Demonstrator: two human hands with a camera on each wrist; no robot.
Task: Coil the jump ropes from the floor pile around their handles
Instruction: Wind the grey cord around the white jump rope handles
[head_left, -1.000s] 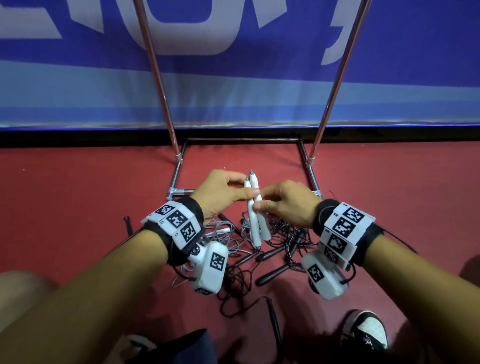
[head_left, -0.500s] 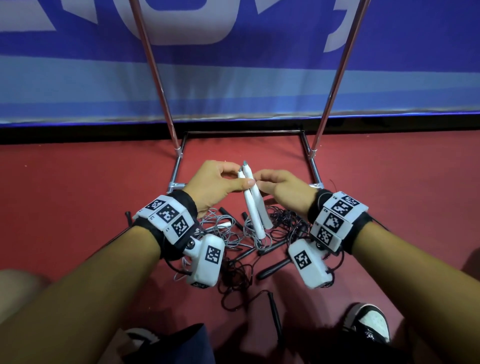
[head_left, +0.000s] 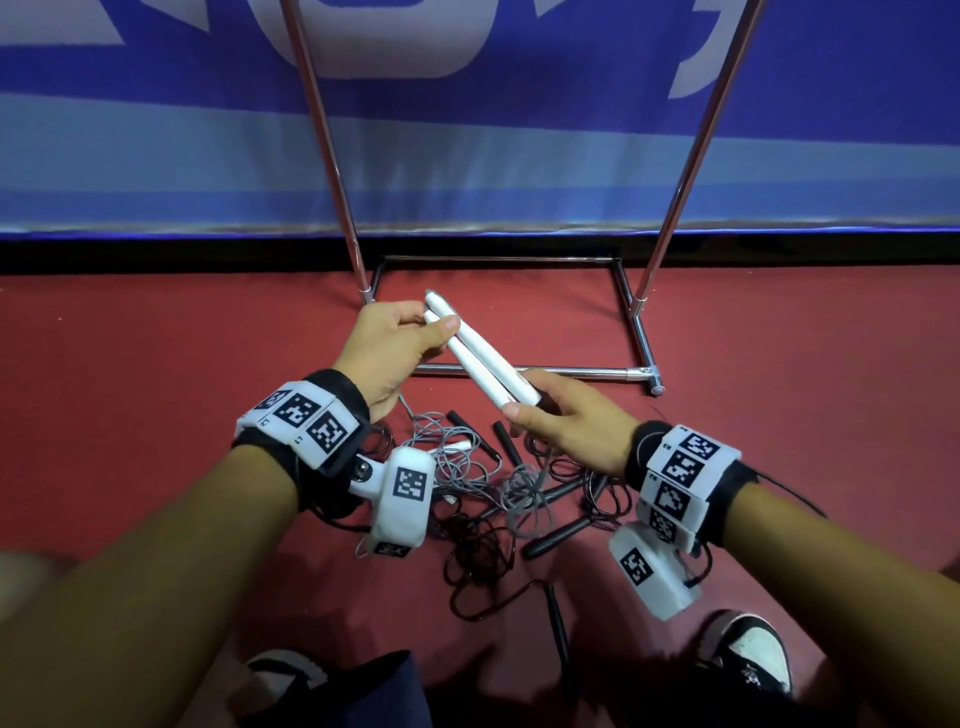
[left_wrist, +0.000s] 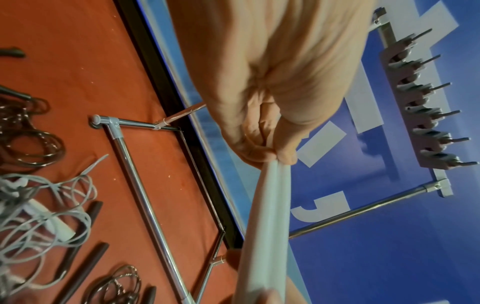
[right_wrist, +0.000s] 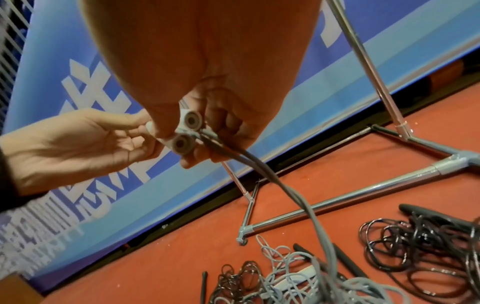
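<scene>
Both white handles are up off the floor, pressed side by side above the pile. The left hand pinches their far tips between thumb and fingers, and the right hand curls round the near ends, where the grey cord comes out of the end caps and trails down into the tangle on the red floor.

These handles look stiff, smooth and light, easy to keep paired as a core. The cord is the tricky part: thin, limp and springy, and it runs straight into the pile, mixed with black ropes and black handles. Pull hard and the whole knot could come along.

Best bet, I'd say: keep one hand clamped round the handle pair mid-length, let the other feed the cord close to the end caps, winding snug turns while teasing slack free.
</scene>
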